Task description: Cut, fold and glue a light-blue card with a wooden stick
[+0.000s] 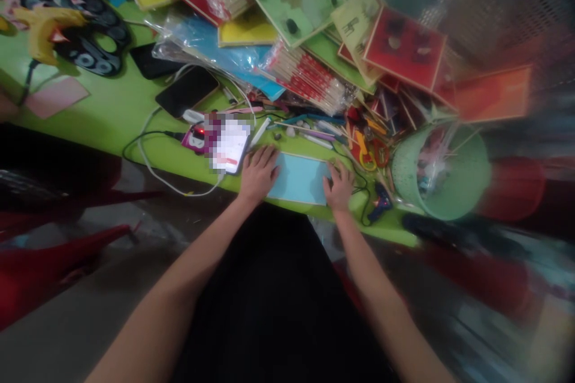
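Observation:
A light-blue card [300, 178] with thin, pale strips along its edges lies flat at the front edge of the green table. My left hand [259, 175] rests on its left end, fingers stretched forward. On the right end lies my right hand [339, 184], its fingers spread over the card's edge. Neither hand grips anything. Left of my left hand is a phone with a lit screen [234, 143], partly blurred out. A dark blue glue gun [380, 203] with a black cable lies to the right of my right hand.
Scissors with yellow handles [367, 155], sticks and pens crowd the area behind the card. A green basket [406, 175] holding scraps stands right. Bundled matchstick-like sticks [309, 79] and coloured cards [404, 48] pile up behind. A yellow glue gun [42, 33] sits far left.

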Demonstrator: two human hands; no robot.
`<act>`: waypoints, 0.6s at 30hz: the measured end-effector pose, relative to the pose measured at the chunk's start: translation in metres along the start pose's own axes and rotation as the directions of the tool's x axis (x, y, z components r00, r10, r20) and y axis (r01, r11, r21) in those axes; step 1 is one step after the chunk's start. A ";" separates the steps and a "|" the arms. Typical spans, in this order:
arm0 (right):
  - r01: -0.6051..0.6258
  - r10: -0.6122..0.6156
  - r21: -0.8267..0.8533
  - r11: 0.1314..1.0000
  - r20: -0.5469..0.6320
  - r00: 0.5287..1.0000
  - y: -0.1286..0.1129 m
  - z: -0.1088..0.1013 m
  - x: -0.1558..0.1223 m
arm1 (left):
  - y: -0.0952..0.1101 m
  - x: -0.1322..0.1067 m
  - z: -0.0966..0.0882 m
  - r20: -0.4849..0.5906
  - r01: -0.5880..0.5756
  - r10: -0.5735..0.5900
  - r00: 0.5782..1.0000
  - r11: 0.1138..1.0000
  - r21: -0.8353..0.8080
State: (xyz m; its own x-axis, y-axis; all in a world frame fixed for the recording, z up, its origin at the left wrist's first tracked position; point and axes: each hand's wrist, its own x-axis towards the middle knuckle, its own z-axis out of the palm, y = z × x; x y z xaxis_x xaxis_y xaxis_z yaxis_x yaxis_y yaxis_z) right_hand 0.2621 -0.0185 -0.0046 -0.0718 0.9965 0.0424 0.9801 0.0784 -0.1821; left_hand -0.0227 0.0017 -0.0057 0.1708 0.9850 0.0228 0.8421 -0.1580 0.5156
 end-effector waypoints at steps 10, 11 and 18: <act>0.024 -0.024 0.004 1.000 0.022 0.999 -0.001 -0.003 0.000 | -0.001 0.000 -0.001 0.019 -0.008 0.008 1.000 1.000 -0.012; 0.021 -0.021 0.005 1.000 0.023 1.000 -0.001 -0.003 0.000 | -0.001 0.000 0.000 0.023 -0.006 0.006 1.000 1.000 -0.019; 0.002 -0.002 0.014 1.000 0.016 1.000 -0.001 -0.001 0.000 | 0.001 0.000 -0.003 0.016 0.015 -0.014 1.000 0.999 -0.040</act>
State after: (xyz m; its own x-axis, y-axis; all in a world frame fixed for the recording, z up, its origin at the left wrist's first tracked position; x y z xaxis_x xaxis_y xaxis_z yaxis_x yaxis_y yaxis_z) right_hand 0.2616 -0.0189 -0.0030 -0.0765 0.9967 0.0271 0.9774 0.0803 -0.1957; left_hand -0.0235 0.0015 -0.0029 0.1669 0.9860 0.0017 0.8233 -0.1403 0.5500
